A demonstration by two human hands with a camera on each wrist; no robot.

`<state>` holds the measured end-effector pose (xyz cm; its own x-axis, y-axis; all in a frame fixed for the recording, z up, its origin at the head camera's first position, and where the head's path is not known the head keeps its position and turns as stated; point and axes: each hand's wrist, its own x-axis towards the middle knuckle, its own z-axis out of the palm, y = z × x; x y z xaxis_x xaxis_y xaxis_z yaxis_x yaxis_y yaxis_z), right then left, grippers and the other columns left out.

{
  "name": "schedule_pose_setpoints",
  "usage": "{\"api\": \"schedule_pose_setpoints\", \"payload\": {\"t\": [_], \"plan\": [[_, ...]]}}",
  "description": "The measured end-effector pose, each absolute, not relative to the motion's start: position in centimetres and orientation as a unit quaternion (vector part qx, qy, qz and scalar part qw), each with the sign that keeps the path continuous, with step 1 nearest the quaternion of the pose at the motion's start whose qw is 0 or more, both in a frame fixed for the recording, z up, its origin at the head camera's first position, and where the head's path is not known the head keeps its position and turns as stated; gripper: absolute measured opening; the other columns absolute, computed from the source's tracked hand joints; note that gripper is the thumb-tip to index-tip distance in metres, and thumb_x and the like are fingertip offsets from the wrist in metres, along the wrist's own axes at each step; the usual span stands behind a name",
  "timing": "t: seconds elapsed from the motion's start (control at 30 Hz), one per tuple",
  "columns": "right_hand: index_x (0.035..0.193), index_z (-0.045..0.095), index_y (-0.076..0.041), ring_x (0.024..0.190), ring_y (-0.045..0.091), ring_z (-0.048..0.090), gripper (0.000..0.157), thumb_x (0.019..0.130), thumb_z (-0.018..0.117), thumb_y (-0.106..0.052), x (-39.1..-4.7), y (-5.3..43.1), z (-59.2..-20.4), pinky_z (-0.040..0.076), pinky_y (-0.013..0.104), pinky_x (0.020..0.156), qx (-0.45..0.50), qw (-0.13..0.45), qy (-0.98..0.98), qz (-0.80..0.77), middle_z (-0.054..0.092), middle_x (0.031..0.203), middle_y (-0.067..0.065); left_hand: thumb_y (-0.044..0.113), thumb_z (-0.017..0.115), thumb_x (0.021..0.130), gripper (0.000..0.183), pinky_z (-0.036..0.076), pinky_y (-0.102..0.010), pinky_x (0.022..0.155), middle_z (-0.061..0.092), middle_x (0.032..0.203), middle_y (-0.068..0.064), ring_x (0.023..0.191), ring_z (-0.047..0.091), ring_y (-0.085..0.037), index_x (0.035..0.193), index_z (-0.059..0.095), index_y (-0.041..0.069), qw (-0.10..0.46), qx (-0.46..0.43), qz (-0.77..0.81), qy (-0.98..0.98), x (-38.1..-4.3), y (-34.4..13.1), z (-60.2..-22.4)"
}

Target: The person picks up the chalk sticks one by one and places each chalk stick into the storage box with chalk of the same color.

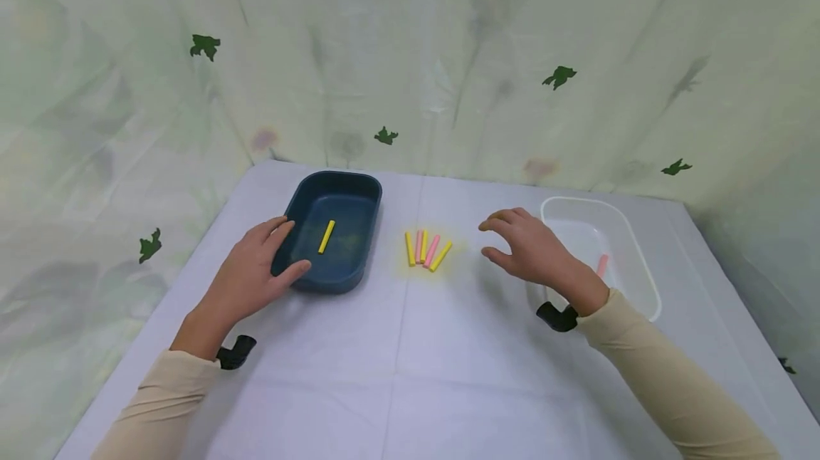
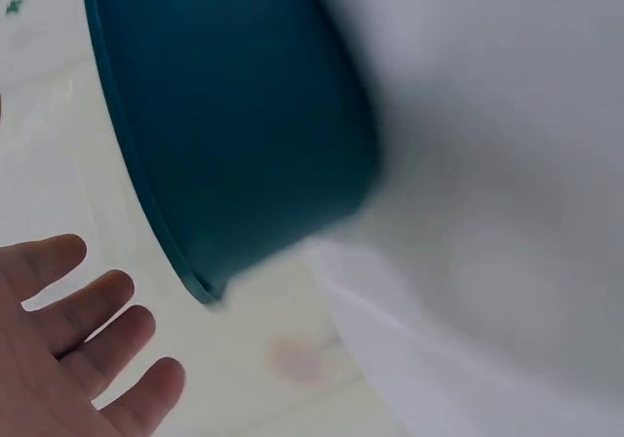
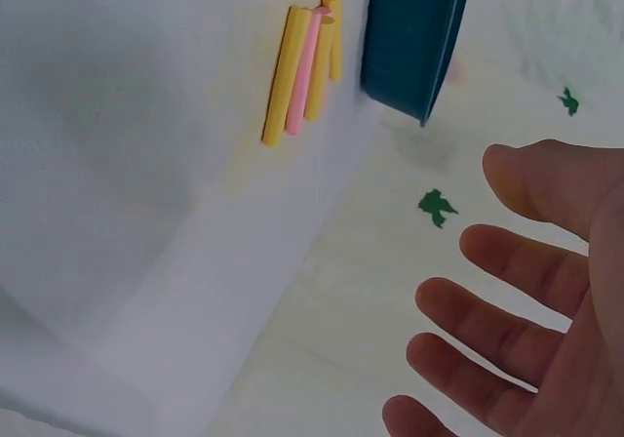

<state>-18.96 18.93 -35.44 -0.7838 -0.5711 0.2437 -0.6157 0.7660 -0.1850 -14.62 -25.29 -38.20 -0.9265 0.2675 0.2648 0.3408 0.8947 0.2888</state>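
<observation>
Yellow and pink chalk sticks lie side by side in a loose fan on the table, with yellow dust around them. One yellow chalk stick lies inside the dark blue tray. My left hand hovers at that tray's left side, thumb and fingers spread and holding nothing. Right of the fan, my right hand is in the air with its fingers apart and nothing in them. Below and behind it stands a white tray with a pink chalk stick in it, partly hidden by the wrist.
A white cloth covers the table. Pale sheeting with green leaf-like shapes hangs behind and along the sides. Each wrist carries a black strap piece.
</observation>
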Motion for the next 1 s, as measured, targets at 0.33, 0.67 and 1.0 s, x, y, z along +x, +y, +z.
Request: {"api": "schedule_pose_setpoints", "payload": {"t": [0.33,0.67,1.0], "plan": [[0.124,0.066,-0.004,0.120,0.037,0.057,0.035,0.094,0.067,-0.021,-20.7,18.8,-36.7,0.045,0.052,0.103,0.301,-0.009,-0.936,0.181,0.066,0.125,0.015,0.046,0.062,0.096,0.085,0.038,-0.065,0.107,0.028,0.159,-0.027,0.139,0.038,-0.047,0.156,0.022,0.001,-0.026,-0.062,-0.280,-0.958,-15.4,-27.8,-39.1],[0.127,0.064,-0.002,0.122,0.036,0.056,0.038,0.095,0.063,-0.023,-22.4,17.6,-38.4,0.046,0.050,0.104,0.280,-0.072,-0.942,0.170,0.065,0.128,0.017,0.051,0.062,0.094,0.091,0.040,-0.064,0.106,0.025,0.160,-0.028,0.135,0.042,-0.053,0.158,0.019,0.004,-0.061,-0.043,-0.298,-0.952,-15.8,-27.8,-40.3],[0.129,0.062,-0.001,0.123,0.036,0.057,0.040,0.097,0.062,-0.024,-23.3,16.9,-39.3,0.045,0.050,0.105,0.276,-0.091,-0.938,0.188,0.064,0.129,0.018,0.051,0.064,0.093,0.098,0.040,-0.063,0.107,0.019,0.162,-0.030,0.139,0.037,-0.054,0.161,0.007,0.010,-0.092,-0.017,-0.336,-0.937,-15.5,-28.2,-40.8]]}}
